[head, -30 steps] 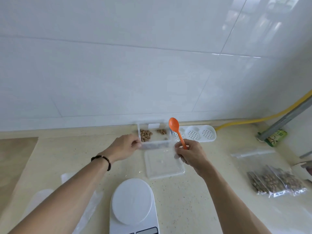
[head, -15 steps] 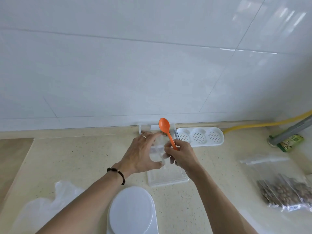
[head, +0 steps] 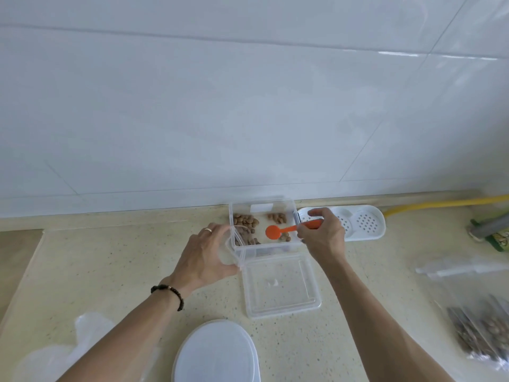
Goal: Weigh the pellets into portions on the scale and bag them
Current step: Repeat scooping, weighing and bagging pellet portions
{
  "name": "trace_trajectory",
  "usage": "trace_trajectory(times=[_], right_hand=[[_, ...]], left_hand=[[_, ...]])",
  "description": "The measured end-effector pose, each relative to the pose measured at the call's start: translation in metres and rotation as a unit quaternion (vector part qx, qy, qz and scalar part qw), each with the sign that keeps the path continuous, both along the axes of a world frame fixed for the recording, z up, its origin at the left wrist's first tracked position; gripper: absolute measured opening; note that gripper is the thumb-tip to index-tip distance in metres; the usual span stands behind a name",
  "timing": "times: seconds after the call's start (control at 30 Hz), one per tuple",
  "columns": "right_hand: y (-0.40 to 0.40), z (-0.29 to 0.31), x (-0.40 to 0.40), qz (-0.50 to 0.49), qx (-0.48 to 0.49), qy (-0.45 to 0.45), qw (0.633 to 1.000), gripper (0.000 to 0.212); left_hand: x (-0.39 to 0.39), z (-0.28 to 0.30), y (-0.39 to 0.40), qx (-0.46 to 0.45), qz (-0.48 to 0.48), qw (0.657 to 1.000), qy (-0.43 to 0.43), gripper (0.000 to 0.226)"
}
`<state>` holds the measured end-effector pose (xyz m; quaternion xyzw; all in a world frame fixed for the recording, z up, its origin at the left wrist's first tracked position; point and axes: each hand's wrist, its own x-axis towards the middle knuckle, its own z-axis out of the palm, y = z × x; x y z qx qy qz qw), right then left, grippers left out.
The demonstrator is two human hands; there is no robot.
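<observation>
A clear plastic box stands by the wall with brown pellets scattered in it. My right hand pinches the handle of an orange spoon. The spoon's bowl is down inside the box among the pellets. My left hand grips a small clear container against the box's left front corner. The box's clear lid lies flat just in front of it. The white scale sits at the bottom edge, its platform bare.
A white perforated tray stands right of the box, with a yellow hose behind it. Filled pellet bags and an empty zip bag lie at the right. Crumpled clear plastic lies at the lower left.
My right hand has tipped the spoon from upright down into the box. My left hand has brought the small clear container to the box's left corner. The view has shifted closer.
</observation>
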<state>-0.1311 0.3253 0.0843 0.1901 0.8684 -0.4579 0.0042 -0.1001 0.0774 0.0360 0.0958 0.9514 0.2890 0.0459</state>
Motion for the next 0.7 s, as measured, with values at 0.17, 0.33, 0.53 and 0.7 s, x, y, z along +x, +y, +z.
trace_trajectory(times=[0.17, 0.33, 0.53, 0.7], right_hand=[[0.000, -0.007, -0.007, -0.027, 0.013, 0.028, 0.999, 0.005], [-0.013, -0.017, -0.004, 0.024, -0.043, -0.050, 0.998, 0.005], [-0.029, -0.028, 0.001, -0.015, -0.165, -0.094, 0.982, 0.008], [-0.024, -0.028, -0.001, -0.086, -0.207, -0.076, 0.971, 0.008]], left_hand=[[0.002, -0.001, 0.005, 0.008, 0.001, 1.000, -0.018, 0.083], [0.003, -0.001, 0.005, 0.001, 0.003, 1.000, -0.009, 0.081], [0.004, 0.001, 0.005, 0.015, 0.014, 1.000, -0.011, 0.080], [0.001, 0.007, 0.004, 0.014, 0.069, 0.997, 0.023, 0.079]])
